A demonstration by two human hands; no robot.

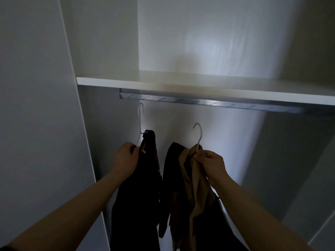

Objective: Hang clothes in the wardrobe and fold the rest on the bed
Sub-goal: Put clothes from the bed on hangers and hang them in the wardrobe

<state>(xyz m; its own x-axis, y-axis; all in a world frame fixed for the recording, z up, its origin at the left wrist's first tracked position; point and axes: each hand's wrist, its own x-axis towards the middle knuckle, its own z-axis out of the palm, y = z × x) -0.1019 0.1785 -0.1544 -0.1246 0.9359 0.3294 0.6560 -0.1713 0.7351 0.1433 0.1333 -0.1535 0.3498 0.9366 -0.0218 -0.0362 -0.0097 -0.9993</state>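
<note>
Two hands are raised inside the wardrobe (101, 51), a box of smooth, matt, pale panels. The left hand (125, 158) has its fingers curled round the bunched top of a black garment (137, 196), a limp, heavy-looking cloth that drops in long folds near the wardrobe's left wall. From that bunch a thin white wire hook (141, 110) rises with a slim curved tip; it ends close under the left end of the rail, and whether it touches the rail cannot be told.

The right hand (210, 165) pinches the crumpled collar of a tan garment (192, 187), a soft woven cloth with lapel-like flaps, right at the foot of a second white hook (198, 131). This hook, a round question-mark shape, hangs free, well below the rail. A dark garment (169, 178) lies against the tan one's left side and hangs with it.

The rail (208, 102) is a flat, silvery metal strip with a ribbed sheen, fixed just under the front edge of a smooth white shelf (181, 86) that spans the wardrobe from its left wall towards the right
</note>
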